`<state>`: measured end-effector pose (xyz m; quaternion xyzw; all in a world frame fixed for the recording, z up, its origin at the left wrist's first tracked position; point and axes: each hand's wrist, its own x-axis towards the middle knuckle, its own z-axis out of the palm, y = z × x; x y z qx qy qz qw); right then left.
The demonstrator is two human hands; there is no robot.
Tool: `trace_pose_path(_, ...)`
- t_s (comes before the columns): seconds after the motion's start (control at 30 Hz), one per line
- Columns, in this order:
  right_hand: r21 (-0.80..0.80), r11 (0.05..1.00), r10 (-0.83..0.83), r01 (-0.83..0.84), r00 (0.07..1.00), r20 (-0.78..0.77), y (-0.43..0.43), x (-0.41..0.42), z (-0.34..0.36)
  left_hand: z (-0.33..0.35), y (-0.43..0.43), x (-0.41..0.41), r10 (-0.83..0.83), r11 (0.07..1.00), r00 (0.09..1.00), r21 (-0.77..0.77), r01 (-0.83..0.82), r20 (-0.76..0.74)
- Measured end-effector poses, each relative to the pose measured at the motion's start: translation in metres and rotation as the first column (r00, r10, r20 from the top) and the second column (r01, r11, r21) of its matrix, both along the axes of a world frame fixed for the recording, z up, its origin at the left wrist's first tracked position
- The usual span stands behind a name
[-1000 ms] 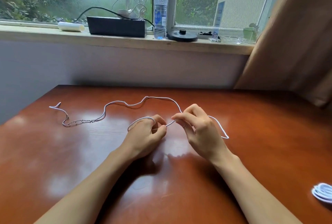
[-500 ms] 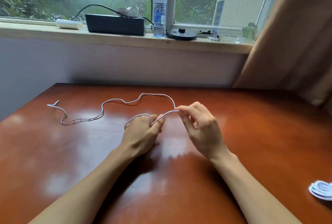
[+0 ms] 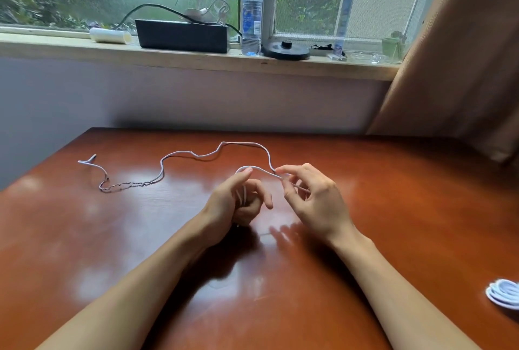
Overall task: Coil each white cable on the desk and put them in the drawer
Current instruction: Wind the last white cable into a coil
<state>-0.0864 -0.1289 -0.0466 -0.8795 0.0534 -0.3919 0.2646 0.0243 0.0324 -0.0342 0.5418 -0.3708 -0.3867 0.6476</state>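
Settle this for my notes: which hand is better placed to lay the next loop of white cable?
Right, probably: the right hand pinches the white cable where its loose run begins; the left hand holds cable wound round it, serving as spool.

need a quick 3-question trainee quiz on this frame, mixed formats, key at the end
1. True or false: the right hand pinches the white cable.
2. Where does the coiled bundle lie on the desk? A) at its right edge B) at its far left corner C) between the two hands
3. Fill in: loops of the white cable are wrapped round fingers of the ___ hand.
Key: 1 true; 2 A; 3 left hand.
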Motion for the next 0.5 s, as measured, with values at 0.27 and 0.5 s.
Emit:
trace_pose_path(0.27, 0.126, 0.989, -0.062, 0.077, 0.991, -0.12, -0.002, 0.001, -0.004, 0.0, 0.0, 0.008, 0.04, 0.971, 0.924, -0.202, -0.125, -0.38)
trace_pose_path(0.5, 0.129, 0.991, -0.002, 0.029, 0.979, -0.204, 0.002, 0.0, -0.003, 0.005, 0.005, 0.014, 0.091, 0.913, 0.809, -0.277, -0.301, -0.581)
